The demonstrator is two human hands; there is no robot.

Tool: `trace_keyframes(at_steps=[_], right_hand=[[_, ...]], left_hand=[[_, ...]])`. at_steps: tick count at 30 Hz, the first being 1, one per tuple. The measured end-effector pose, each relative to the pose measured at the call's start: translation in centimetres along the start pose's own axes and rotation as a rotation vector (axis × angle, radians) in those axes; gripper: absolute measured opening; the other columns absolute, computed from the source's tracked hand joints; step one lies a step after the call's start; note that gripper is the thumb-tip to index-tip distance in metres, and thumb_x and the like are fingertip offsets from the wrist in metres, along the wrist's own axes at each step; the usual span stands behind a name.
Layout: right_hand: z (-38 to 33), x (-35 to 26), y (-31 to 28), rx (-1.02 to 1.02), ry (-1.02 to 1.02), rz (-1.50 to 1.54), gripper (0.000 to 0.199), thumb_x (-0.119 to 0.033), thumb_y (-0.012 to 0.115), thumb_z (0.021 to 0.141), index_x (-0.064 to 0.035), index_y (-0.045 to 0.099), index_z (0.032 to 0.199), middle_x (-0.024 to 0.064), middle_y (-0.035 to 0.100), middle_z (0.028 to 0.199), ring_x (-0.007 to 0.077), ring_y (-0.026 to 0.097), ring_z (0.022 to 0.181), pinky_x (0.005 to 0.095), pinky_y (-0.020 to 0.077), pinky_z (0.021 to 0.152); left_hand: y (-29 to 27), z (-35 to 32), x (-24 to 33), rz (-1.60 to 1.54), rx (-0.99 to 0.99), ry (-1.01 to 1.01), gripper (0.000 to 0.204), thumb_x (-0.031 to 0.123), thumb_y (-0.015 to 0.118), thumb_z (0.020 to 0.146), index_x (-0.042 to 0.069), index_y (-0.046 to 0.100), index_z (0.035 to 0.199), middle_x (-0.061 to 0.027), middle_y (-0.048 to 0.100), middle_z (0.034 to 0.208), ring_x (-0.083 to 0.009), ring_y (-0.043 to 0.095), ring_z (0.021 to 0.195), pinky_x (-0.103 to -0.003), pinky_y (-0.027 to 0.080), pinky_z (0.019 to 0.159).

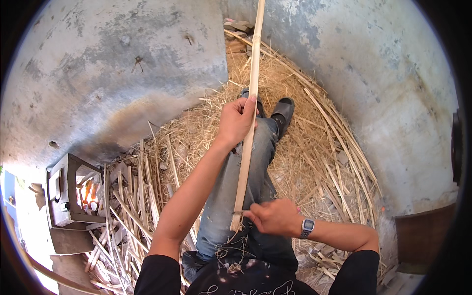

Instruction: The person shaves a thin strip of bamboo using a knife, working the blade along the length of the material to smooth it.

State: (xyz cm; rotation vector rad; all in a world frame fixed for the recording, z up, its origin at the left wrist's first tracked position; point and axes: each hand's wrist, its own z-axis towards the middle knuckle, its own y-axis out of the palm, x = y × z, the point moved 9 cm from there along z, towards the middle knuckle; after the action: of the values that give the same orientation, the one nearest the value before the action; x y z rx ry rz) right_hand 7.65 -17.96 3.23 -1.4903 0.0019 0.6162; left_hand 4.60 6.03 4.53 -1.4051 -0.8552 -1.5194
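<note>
A long pale bamboo strip [250,132] runs from above my lap up past the top edge of the view. My left hand [237,120] is closed around it near the middle of its visible length, thumb on top. Close to the strip's near end, my right hand [275,217] is closed on a small knife, mostly hidden by the fingers. Its thin dark blade [240,212] lies across the strip. Thin curled shavings [231,249] hang below that end, over my lap.
Straw-like shavings [194,130] cover the floor around my legs. Split bamboo strips [142,182] lie at left, and long ones [339,128] curve along the right wall [393,93]. A metal box frame [66,196] stands at left. Grey walls surround me.
</note>
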Motion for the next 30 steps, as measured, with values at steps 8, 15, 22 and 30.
trace_keyframes(at_steps=[8, 15, 22, 30], right_hand=[[0.7, 1.4, -0.7, 0.183, 0.085, 0.083, 0.043, -0.037, 0.064, 0.106, -0.0099, 0.057, 0.073, 0.0134, 0.058, 0.055, 0.0362, 0.061, 0.048, 0.0467, 0.0448, 0.043], [1.5, 3.2, -1.4, 0.224, 0.171, 0.216, 0.042, -0.038, 0.064, 0.105, -0.0109, 0.057, 0.074, 0.0129, 0.059, 0.055, 0.0362, 0.063, 0.049, 0.0463, 0.0467, 0.044], [0.0, -0.6, 1.8, -0.053, -0.014, 0.335, 0.041, -0.037, 0.064, 0.105, -0.0108, 0.063, 0.074, 0.0146, 0.06, 0.056, 0.0387, 0.062, 0.052, 0.0487, 0.0483, 0.049], [0.3, 1.1, -0.1, -0.016, 0.257, 0.733, 0.046, -0.045, 0.083, 0.089, -0.0031, 0.07, 0.079, 0.0072, 0.059, 0.055, 0.0248, 0.06, 0.047, 0.0347, 0.0448, 0.05]], left_hand=[[-0.1, 2.8, 1.2, 0.18, 0.041, 0.022, 0.05, 0.039, 0.063, 0.108, 0.001, 0.072, 0.077, -0.0017, 0.064, 0.059, -0.0089, 0.061, 0.052, -0.029, 0.047, 0.052], [0.4, 2.9, 2.4, 0.29, 0.069, 0.057, 0.049, 0.038, 0.063, 0.108, 0.001, 0.074, 0.078, -0.0031, 0.065, 0.058, -0.0099, 0.062, 0.051, -0.029, 0.047, 0.053], [0.1, 3.0, 1.9, 0.29, 0.069, 0.049, 0.05, 0.039, 0.063, 0.108, 0.0, 0.075, 0.079, -0.0033, 0.066, 0.058, -0.0102, 0.062, 0.051, -0.03, 0.048, 0.054], [-2.0, 2.2, 2.7, 0.315, 0.264, 0.041, 0.048, 0.034, 0.062, 0.107, -0.001, 0.074, 0.076, -0.008, 0.067, 0.057, -0.0182, 0.067, 0.049, -0.036, 0.052, 0.055]])
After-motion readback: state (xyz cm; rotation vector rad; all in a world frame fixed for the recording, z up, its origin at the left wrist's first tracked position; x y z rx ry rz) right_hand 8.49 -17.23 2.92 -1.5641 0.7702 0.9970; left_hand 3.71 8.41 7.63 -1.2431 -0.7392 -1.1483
